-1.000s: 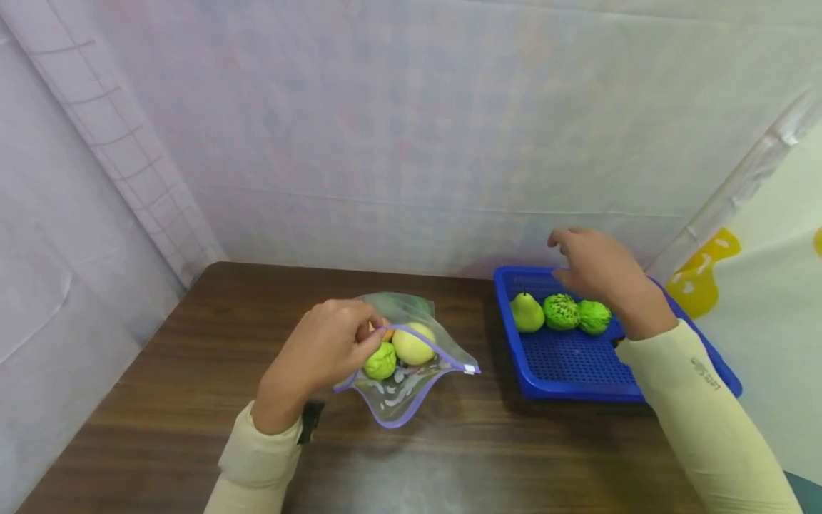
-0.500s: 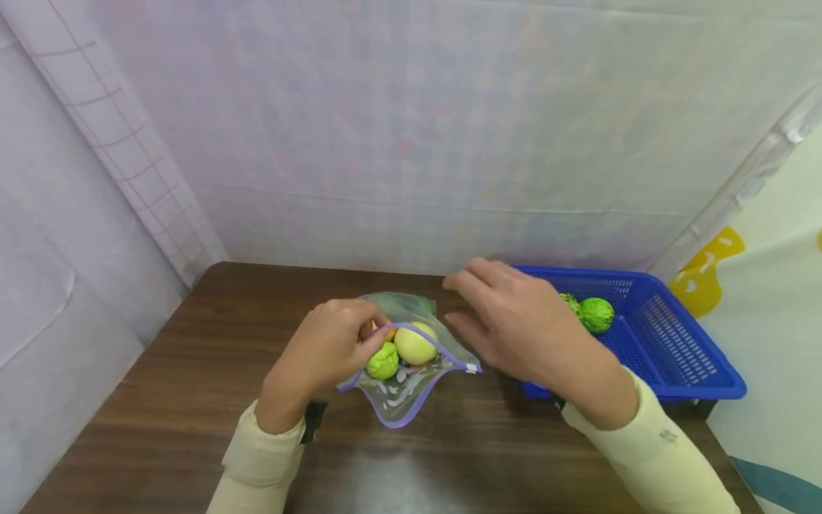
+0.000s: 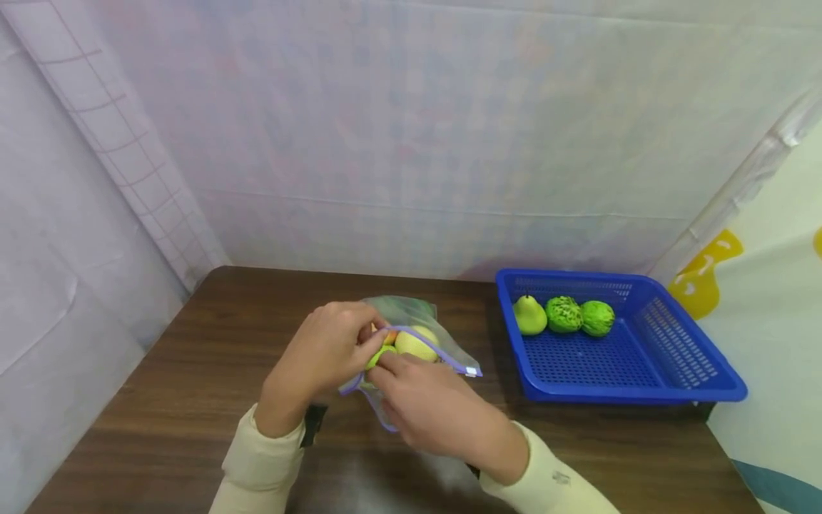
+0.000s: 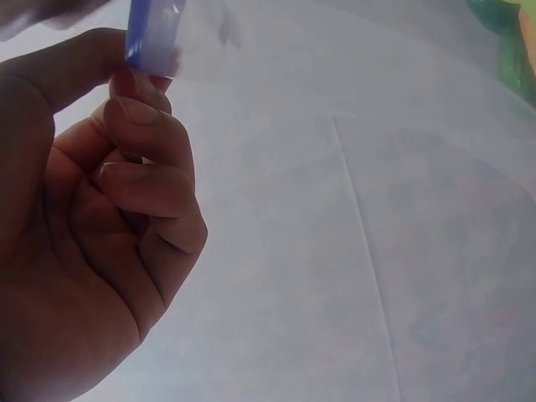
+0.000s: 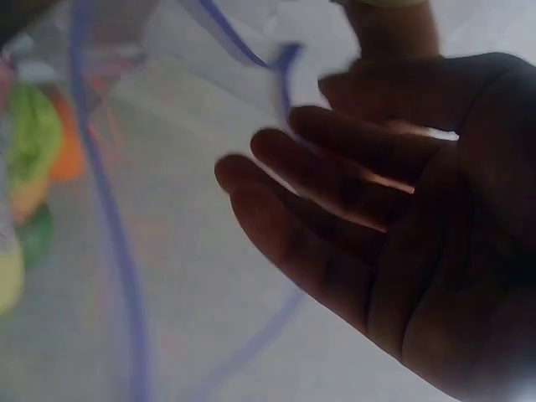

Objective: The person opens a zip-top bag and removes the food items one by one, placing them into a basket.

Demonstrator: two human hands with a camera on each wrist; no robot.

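Observation:
A clear zip bag [image 3: 451, 344] with a purple-edged mouth lies on the brown table [image 3: 193, 385]. Inside it are a pale yellow round fruit [image 3: 416, 344], a green fruit [image 3: 380, 355] and something orange-red [image 3: 389, 336]. My left hand [image 3: 327, 343] pinches the bag's purple rim between thumb and fingers; the left wrist view shows this rim [image 4: 151, 38] at the fingertips. Over the bag's near side is my right hand [image 3: 437, 407], hiding part of the mouth. The right wrist view shows its fingers [image 5: 314, 197] loosely extended beside the purple edge [image 5: 107, 193], gripping nothing visible.
To the right stands a blue plastic basket [image 3: 600, 392]. It holds a green pear [image 3: 529, 316], a dark-speckled green fruit [image 3: 564, 315] and another bumpy green fruit [image 3: 598, 318]. A pale curtain [image 3: 417, 143] hangs behind the table.
My right hand has moved left from above the basket to the bag's near side. The left hand keeps its pinch on the rim. The basket's fruit stays put.

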